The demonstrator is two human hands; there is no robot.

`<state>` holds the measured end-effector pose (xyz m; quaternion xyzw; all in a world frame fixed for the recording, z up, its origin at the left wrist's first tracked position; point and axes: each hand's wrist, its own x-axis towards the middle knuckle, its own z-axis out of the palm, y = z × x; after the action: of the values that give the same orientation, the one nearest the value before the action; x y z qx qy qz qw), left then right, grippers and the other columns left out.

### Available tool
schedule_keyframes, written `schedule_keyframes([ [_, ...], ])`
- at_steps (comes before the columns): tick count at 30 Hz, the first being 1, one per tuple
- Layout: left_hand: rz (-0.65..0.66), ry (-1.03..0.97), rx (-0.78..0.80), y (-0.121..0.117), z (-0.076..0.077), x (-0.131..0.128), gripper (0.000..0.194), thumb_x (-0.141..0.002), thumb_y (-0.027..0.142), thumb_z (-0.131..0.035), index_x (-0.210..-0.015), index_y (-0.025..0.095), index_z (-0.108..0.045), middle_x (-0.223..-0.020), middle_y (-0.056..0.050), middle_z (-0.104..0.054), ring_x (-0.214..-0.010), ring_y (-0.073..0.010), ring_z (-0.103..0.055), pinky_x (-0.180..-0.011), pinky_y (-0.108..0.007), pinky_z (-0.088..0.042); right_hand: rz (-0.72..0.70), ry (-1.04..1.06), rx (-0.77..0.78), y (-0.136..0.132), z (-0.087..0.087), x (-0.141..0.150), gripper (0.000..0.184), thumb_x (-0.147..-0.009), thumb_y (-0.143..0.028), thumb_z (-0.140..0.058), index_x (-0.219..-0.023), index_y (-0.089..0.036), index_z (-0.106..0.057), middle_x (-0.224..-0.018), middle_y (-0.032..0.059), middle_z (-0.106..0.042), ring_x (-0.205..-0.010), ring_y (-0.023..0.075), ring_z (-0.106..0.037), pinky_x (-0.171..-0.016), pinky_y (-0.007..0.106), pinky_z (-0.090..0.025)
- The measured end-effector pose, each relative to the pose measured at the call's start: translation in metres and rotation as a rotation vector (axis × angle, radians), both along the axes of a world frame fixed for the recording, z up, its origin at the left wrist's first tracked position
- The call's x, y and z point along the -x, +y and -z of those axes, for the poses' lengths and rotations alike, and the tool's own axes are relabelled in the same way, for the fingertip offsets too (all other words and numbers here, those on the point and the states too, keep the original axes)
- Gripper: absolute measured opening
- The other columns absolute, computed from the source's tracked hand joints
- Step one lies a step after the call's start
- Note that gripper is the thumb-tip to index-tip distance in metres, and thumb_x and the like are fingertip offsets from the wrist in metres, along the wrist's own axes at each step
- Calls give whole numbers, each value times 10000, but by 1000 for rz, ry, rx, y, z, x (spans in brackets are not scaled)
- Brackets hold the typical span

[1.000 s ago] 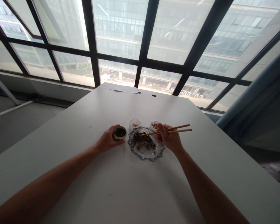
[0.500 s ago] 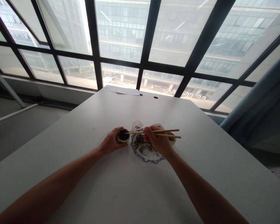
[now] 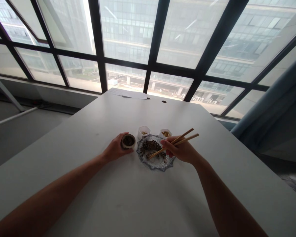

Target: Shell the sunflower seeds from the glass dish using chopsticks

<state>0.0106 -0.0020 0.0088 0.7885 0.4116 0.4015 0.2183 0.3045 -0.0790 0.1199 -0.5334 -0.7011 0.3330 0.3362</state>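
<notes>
My left hand [image 3: 117,146] is wrapped round a small round jar [image 3: 128,141] with dark contents, standing on the white table. Held in my right hand [image 3: 179,150] is a pair of wooden chopsticks [image 3: 160,151]. Their tips reach down into a clear, scalloped glass plate [image 3: 160,169], among small brown pieces. A heap of dark brown, dried-looking pieces [image 3: 150,144] lies toward the back of that plate; I cannot tell their exact kind. Part of the plate's right side is hidden by my right hand.
Two small translucent cups stand just behind the plate, a left cup [image 3: 143,131] and a right cup [image 3: 165,133], each with yellowish bits inside. Papers [image 3: 130,94] lie at the far end of the white table [image 3: 108,197]. A blue curtain [image 3: 273,98] hangs at the right.
The chopsticks have swung from the jar's mouth down to the plate, as my right hand moved right. My left hand still holds the jar in nearly the same place.
</notes>
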Motion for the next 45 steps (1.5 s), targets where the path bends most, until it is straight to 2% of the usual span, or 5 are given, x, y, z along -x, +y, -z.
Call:
schedule_keyframes([
  [8,-8,9,12,0,-2,0,780,-690,471,-815,-1342,178,-504,-1271,-153,-660,-1156,-311,-652,-1011,-467,-523,-29,22,7,0,7,1,511,-872,-660,-585,-657,-197,-612,-500,3,-624,-402,124,-577,-375,195,-434],
  [16,6,14,-11,0,-1,0,770,-688,442,-824,-1340,191,-500,-1278,-149,-659,-1160,-308,-649,-1012,-470,-519,316,416,-178,1,3,19,585,-740,-757,-674,-658,-178,-650,-440,4,-586,-316,117,-505,-307,214,-396],
  [22,30,9,-27,-1,-3,0,764,-687,432,-832,-1332,191,-500,-1267,-145,-665,-1152,-299,-652,-1012,-460,-518,121,456,-216,2,24,54,542,-788,-724,-660,-709,-188,-671,-581,30,-678,-474,147,-630,-436,241,-521],
  [29,9,13,-16,-1,-2,0,776,-684,459,-826,-1333,178,-508,-1271,-151,-659,-1152,-307,-652,-1009,-459,-519,332,412,-296,10,7,17,603,-791,-769,-617,-700,-175,-667,-486,11,-610,-383,119,-551,-371,215,-446],
  [45,-10,5,11,-1,-2,-1,782,-679,480,-814,-1334,182,-509,-1246,-140,-670,-1123,-303,-664,-984,-454,-536,225,285,-11,12,21,18,680,-670,-874,-613,-625,-195,-604,-412,19,-566,-306,132,-500,-283,224,-363],
])
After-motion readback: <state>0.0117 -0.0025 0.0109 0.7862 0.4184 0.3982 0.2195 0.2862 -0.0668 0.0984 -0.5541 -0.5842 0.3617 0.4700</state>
